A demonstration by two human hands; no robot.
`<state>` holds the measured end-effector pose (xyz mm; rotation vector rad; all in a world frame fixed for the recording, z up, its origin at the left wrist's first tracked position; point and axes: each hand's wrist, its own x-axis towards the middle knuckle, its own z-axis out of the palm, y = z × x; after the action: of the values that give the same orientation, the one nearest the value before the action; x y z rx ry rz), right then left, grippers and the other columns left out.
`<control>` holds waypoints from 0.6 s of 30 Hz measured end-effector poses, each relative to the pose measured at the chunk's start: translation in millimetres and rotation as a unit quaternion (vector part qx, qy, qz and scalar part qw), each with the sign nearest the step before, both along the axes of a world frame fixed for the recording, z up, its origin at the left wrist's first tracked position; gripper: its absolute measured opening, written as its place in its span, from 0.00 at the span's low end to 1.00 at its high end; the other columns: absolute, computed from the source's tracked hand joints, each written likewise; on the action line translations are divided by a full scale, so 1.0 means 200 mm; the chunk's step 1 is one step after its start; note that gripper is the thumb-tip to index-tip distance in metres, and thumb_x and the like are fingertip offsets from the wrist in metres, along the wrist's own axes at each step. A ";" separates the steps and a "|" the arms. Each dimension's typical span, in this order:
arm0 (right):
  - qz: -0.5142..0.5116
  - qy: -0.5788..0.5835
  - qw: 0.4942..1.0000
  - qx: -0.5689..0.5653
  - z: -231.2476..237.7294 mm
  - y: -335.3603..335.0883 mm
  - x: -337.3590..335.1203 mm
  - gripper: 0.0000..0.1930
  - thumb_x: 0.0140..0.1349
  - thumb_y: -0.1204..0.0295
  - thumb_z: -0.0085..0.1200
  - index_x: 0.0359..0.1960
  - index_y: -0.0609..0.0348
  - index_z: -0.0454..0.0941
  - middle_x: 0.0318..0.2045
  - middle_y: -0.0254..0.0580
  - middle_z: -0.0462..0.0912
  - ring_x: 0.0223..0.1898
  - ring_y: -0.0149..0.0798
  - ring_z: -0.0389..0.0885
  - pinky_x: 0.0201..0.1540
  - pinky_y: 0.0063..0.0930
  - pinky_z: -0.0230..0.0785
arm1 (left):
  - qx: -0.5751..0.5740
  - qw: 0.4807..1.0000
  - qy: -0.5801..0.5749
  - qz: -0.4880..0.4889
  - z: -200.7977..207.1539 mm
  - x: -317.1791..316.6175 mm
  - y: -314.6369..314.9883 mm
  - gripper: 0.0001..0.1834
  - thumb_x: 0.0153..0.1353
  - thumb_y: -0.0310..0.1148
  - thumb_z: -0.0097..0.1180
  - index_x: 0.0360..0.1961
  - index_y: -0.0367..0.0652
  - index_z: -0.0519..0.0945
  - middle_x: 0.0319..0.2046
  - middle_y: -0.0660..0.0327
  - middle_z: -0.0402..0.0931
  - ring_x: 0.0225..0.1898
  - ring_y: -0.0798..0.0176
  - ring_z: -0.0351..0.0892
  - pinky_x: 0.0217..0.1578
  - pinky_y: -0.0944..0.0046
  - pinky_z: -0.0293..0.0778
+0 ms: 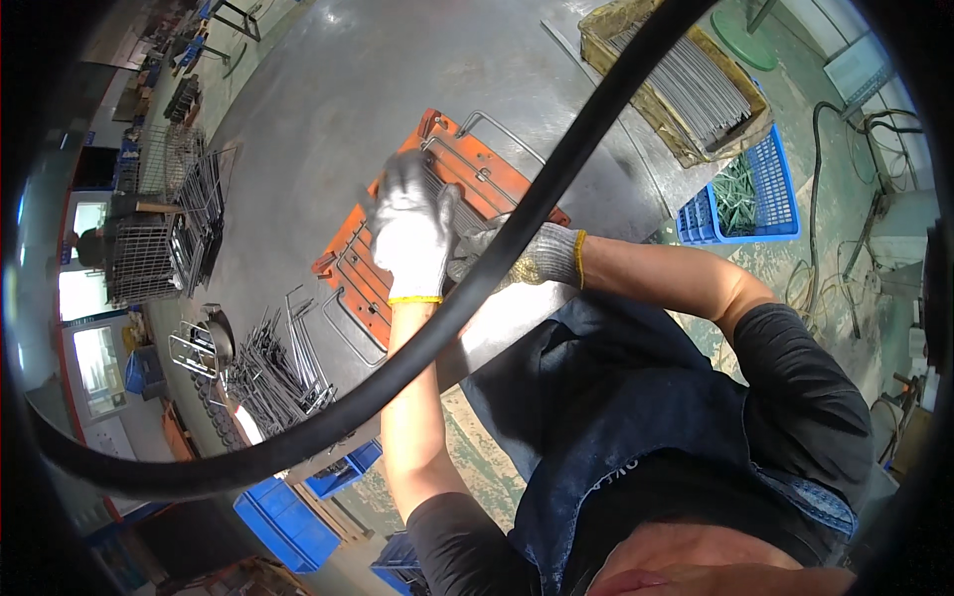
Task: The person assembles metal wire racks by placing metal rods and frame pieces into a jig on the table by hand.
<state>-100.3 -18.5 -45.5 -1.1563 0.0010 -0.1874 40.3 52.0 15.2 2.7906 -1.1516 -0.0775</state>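
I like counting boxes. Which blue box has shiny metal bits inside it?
The blue crate at the upper right, beside the cardboard box of rods, holds metal pieces. The blue bins at the lower left show no contents from here.

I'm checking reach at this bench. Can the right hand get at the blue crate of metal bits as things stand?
Probably yes: the right hand rests on the orange jig, and bare tabletop lies between it and the blue crate.

A blue crate (773, 189) of metal bits sits beside a box of rods (686, 84).
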 end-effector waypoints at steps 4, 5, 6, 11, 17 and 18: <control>-0.011 0.043 0.952 -0.302 0.06 -0.01 -0.03 0.13 0.69 0.66 0.45 0.45 0.64 0.74 0.39 0.47 0.82 0.42 0.38 0.83 0.43 0.27 0.80 | -0.156 0.957 0.029 -0.243 -0.13 0.07 0.01 0.22 0.68 0.45 0.44 0.60 0.50 0.70 0.63 0.52 0.62 0.66 0.42 0.55 0.66 0.48 0.50; 0.001 0.123 0.989 0.084 0.06 0.03 -0.01 0.14 0.70 0.65 0.45 0.46 0.64 0.74 0.40 0.47 0.82 0.42 0.37 0.83 0.45 0.27 0.79 | -0.170 0.952 0.004 -0.253 -0.14 0.08 -0.01 0.23 0.67 0.45 0.44 0.60 0.49 0.70 0.63 0.51 0.62 0.66 0.42 0.54 0.66 0.47 0.50; 0.008 0.184 0.870 0.457 0.04 0.08 -0.01 0.14 0.70 0.65 0.44 0.46 0.63 0.73 0.41 0.47 0.81 0.42 0.37 0.83 0.46 0.27 0.78 | -0.184 0.947 -0.020 -0.262 -0.16 0.07 -0.01 0.24 0.67 0.45 0.44 0.61 0.47 0.69 0.63 0.50 0.61 0.66 0.42 0.54 0.65 0.46 0.50; 0.259 0.009 0.866 0.428 0.09 0.11 -0.31 0.14 0.68 0.65 0.46 0.50 0.60 0.72 0.44 0.47 0.81 0.43 0.37 0.82 0.53 0.30 0.72 | -0.133 0.948 -0.141 -0.253 -0.19 0.03 -0.03 0.27 0.63 0.45 0.48 0.60 0.43 0.68 0.60 0.51 0.63 0.64 0.46 0.57 0.66 0.46 0.49; -0.320 0.160 0.842 -0.403 0.37 -0.27 -0.29 0.20 0.63 0.59 0.51 0.54 0.52 0.74 0.38 0.43 0.83 0.37 0.40 0.84 0.42 0.31 0.76 | -0.178 0.911 -0.188 -0.321 -0.17 -0.01 -0.04 0.25 0.60 0.43 0.53 0.58 0.50 0.70 0.57 0.55 0.67 0.62 0.51 0.62 0.66 0.47 0.54; -0.321 0.161 0.841 -0.404 0.35 -0.29 -0.24 0.20 0.63 0.59 0.51 0.54 0.52 0.74 0.38 0.43 0.83 0.37 0.40 0.84 0.42 0.31 0.76 | -0.180 0.911 -0.187 -0.321 -0.18 0.00 -0.03 0.25 0.60 0.43 0.53 0.58 0.50 0.70 0.57 0.55 0.67 0.62 0.51 0.62 0.66 0.47 0.54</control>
<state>-148.8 -76.3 23.6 -2.0013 0.6771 -0.6264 40.8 45.6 -21.4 2.0529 -1.9016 0.5725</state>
